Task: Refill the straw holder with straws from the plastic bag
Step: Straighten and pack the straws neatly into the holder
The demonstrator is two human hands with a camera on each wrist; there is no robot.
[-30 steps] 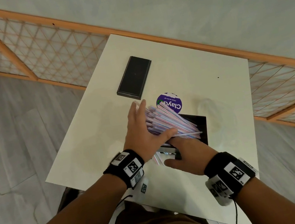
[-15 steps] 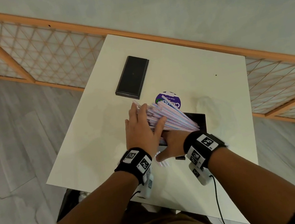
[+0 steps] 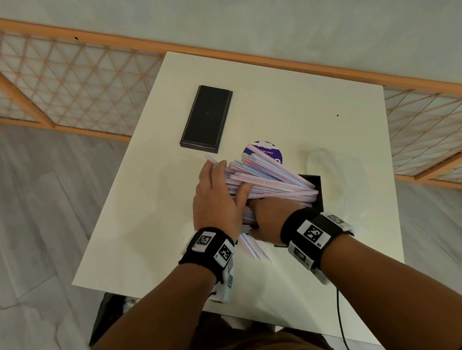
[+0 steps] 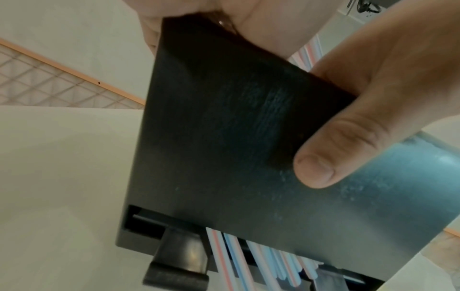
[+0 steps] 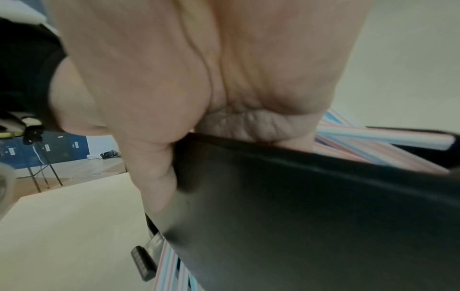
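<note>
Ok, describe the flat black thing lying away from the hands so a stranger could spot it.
Start at the white table. Beyond the left hand and the straws, near the far left edge, lies a flat black slab. Unlike the black straw holder, it lies alone, untouched, holding nothing.

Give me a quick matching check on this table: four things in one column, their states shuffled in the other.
1 straws
2 straw holder
3 black slab
4 purple disc

A lies flat, untouched
B partly hidden behind the straws
C fanned out of the holder's top
D gripped at its rim by the right hand

Pairs: 1-C, 2-D, 3-A, 4-B
</note>
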